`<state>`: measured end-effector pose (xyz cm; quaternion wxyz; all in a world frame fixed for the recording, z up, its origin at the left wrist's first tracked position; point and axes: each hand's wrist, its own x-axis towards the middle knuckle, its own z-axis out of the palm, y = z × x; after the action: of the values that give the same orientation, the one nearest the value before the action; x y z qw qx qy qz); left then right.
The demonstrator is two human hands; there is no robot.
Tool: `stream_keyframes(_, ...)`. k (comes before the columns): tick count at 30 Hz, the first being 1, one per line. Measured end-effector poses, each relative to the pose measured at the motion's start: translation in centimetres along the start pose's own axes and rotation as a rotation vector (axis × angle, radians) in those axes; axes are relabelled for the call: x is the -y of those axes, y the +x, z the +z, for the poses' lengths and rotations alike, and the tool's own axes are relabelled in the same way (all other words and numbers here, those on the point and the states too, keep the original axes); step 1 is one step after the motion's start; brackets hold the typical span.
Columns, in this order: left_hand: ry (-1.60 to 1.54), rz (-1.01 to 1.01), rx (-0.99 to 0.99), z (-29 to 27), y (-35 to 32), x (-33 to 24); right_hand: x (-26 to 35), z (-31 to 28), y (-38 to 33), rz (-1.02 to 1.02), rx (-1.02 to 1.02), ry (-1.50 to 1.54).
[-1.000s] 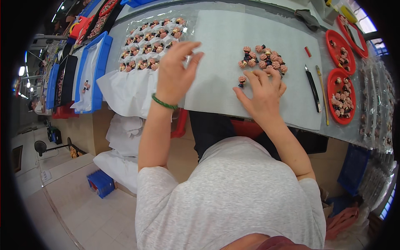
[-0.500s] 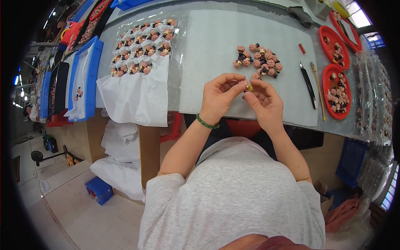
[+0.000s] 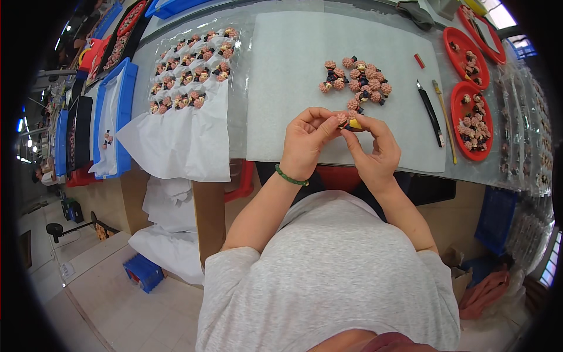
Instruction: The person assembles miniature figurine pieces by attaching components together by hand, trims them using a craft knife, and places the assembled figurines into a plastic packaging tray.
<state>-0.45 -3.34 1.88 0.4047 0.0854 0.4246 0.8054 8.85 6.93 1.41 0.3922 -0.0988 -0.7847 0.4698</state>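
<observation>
You are holding one small pink bead-like piece (image 3: 342, 119) pinched between both hands, just above the near edge of the white mat (image 3: 281, 100) on the bench (image 3: 469, 167). Your left hand (image 3: 306, 141) is gripping it from the left with thumb and fingertips; your right hand (image 3: 375, 146) is closing on it from the right, where a yellow and dark part shows. Keep the piece low over the mat so a slip lands softly, and steady your wrists against each other. The loose pile of pink pieces (image 3: 358, 79) is lying just beyond your fingers, and the finished rows (image 3: 190, 76) are sitting on the clear sheet to your left.
</observation>
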Motion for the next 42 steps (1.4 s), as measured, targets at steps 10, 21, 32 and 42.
stream_keyframes(10,-0.022,-0.040,-0.077,-0.6,0.2,-1.1,-0.8,-2.2,0.9,0.064,-0.019,-0.223)
stream_keyframes(21,0.019,-0.124,-0.105,-0.1,0.2,-1.4,0.0,-1.1,1.9,0.060,0.090,-0.361)
stream_keyframes(32,0.346,-0.002,0.105,0.4,0.4,-0.9,1.0,-1.3,1.4,0.868,0.067,0.659)
stream_keyframes(42,0.060,-0.049,0.197,-0.2,0.1,-0.9,0.0,-1.0,0.2,0.119,0.067,0.148)
